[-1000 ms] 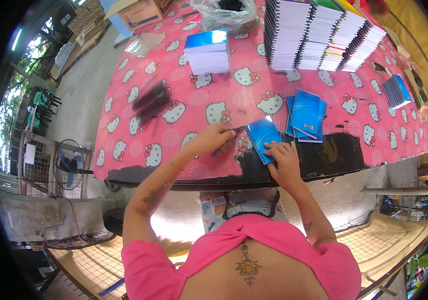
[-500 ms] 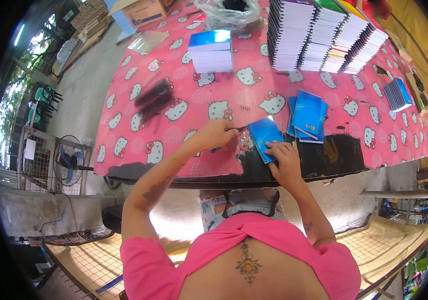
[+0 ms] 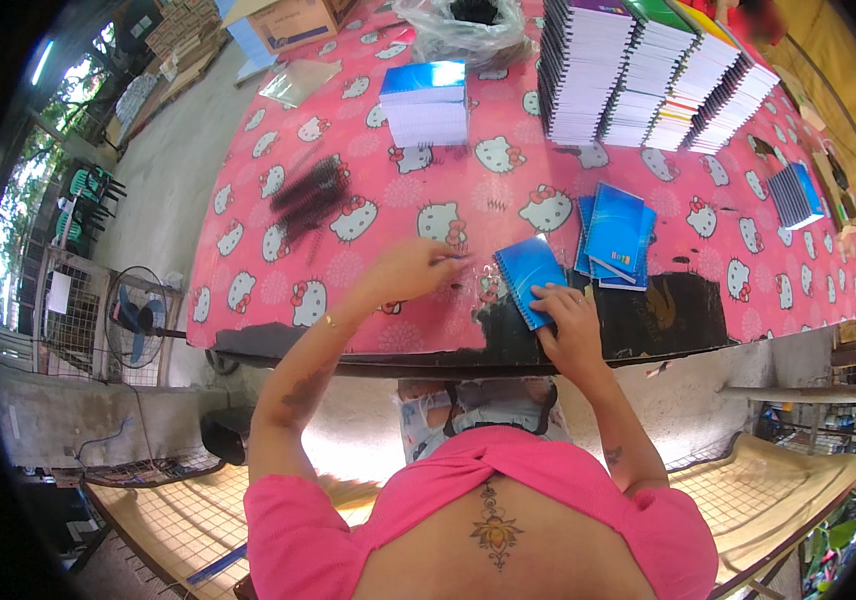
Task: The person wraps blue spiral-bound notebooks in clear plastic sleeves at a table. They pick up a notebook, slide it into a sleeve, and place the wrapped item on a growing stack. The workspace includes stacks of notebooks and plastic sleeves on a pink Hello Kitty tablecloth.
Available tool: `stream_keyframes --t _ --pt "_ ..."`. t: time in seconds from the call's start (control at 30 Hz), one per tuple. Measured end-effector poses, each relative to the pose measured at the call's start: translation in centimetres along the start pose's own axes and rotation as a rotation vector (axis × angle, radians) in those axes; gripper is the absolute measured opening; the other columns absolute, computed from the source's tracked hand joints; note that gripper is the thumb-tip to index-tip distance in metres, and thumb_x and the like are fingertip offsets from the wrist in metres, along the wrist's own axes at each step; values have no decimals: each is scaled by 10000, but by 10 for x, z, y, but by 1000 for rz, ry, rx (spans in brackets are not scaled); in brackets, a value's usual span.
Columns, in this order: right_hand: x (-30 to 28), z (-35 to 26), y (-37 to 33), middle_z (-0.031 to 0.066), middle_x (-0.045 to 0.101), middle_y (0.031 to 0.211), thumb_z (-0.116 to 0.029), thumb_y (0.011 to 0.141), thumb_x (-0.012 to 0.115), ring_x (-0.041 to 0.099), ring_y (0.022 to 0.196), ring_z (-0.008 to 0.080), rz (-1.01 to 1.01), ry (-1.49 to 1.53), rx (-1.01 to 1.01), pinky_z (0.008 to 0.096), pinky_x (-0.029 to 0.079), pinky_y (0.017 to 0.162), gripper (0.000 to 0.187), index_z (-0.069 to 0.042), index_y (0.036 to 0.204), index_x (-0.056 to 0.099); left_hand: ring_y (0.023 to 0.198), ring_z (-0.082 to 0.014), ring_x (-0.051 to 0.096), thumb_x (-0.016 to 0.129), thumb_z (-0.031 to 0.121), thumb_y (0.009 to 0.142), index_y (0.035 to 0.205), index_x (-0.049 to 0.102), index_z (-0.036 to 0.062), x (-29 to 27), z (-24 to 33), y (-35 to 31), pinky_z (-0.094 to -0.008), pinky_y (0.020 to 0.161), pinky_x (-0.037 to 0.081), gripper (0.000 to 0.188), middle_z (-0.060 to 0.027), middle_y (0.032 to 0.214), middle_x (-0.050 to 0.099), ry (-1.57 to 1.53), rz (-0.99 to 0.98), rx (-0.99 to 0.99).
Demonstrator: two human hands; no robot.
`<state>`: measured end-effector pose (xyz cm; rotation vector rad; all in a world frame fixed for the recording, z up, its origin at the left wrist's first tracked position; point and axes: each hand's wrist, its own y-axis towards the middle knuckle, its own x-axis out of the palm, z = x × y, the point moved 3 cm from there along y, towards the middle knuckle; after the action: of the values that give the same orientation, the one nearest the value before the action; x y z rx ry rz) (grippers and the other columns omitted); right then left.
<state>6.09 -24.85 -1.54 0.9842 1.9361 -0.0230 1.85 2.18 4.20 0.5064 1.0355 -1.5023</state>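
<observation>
Blue notebook [image 3: 530,268] stays in grip of right hand [image 3: 567,312], while left hand [image 3: 413,270], pinching small blurred thing [image 3: 456,258], has withdrawn slightly, so coil [image 3: 515,290] seems free

There are two hands: one left hand [image 3: 413,268] and one right hand [image 3: 566,308]. One blue notebook [image 3: 526,268] is under the right hand. One small thin thing [image 3: 454,258] is in the left hand, too blurry to name. One messy pile [image 3: 618,225] has at least three blue books. I count four tall stacks [image 3: 583,85] of books, but their books are too many to count. There is one blue-topped block [image 3: 424,118], one little stack [image 3: 794,195], one bunch of black coils [image 3: 310,197], one plastic bag [image 3: 433,45], one cardboard box [image 3: 293,22] and one fan [image 3: 135,322].
</observation>
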Motion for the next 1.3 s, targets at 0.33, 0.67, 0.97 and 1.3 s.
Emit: stream_keyframes --t 0.33,0.67,0.97,1.3 --pt "-1 -5 -1 66 661 1231 -9 733 678 567 1218 302 11 -5 -17 455 396 1020 356 -90 1078 642 953 -394 602 600 178 933 1171 618 -2 42 -6 30 -464 835 503 299 -204 1037 605 131 601 416" --pt "-5 -2 0 61 677 1208 -7 699 690 585 1167 295 10 21 -35 442 421 993 373 -101 1057 647 949 -386 607 524 105 907 1097 610 10 33 -5 123 -471 797 515 229 -192 994 567 335 558 348" --pt "-19 13 -5 95 706 1097 -2 858 671 645 1001 179 266 493 275 317 492 849 330 -60 1183 676 1089 -332 623 660 239 931 1321 561 28 7 17 101 -439 910 522 454 -173 1193 625 -4 687 395" --pt "-58 39 21 88 575 1246 -117 1001 591 549 1119 157 729 998 306 297 430 979 417 3 1387 491 977 -195 672 644 111 962 1172 686 30 13 100 47 -343 888 516 230 -64 1090 712 -746 255 446"
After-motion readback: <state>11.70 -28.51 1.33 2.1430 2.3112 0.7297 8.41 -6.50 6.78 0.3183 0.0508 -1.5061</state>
